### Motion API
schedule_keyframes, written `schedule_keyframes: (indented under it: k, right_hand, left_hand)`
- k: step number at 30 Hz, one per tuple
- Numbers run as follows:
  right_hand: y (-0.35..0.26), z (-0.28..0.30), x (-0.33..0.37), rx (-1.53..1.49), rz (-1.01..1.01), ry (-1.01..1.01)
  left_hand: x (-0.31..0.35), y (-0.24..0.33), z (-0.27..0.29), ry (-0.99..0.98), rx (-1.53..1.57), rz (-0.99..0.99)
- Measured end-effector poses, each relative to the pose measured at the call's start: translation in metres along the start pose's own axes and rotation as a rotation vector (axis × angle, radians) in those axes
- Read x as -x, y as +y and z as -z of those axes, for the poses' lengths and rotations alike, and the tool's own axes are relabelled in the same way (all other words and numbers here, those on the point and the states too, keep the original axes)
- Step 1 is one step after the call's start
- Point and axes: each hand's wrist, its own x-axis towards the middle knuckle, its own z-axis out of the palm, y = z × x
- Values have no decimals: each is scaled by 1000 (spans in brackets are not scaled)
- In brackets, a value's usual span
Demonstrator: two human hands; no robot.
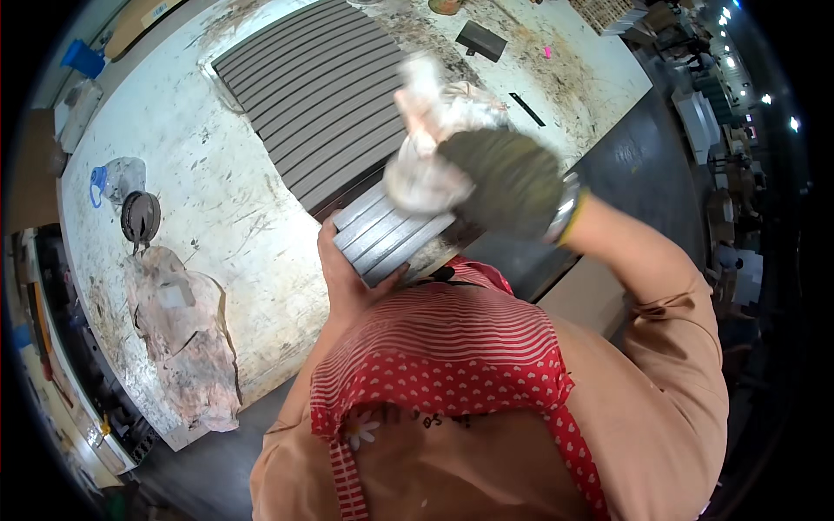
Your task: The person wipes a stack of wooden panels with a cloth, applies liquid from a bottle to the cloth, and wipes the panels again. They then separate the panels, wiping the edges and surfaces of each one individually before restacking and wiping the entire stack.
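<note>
Our left hand (343,273) grips the near end of the grey ribbed panel (391,230) at the table's (217,200) near edge — our gloved right hand (508,182) clutches a white rag (426,165) on it.

- This is a workshop or small factory floor.
- A large white workbench (217,174) is scratched, stained and littered with dust and debris.
- A grey ribbed panel (321,95) lies flat on it, beside dirty rags (182,347) and a roll of tape (140,216).
- The person wears a red patterned apron (452,347) and a work glove (508,178).
- Shelving and ceiling lights (738,61) stretch off at the right.
</note>
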Motion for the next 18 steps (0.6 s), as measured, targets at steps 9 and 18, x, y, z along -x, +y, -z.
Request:
schedule_keyframes:
  k: [9,18]
  right_hand:
    - [5,-37,-17,-149,-50,-119]
    - [53,34,-5,315,-174,-126]
  left_hand:
    - [-5,-7,-8,25,86,-118]
    - [-3,-1,1,5,-7,-123]
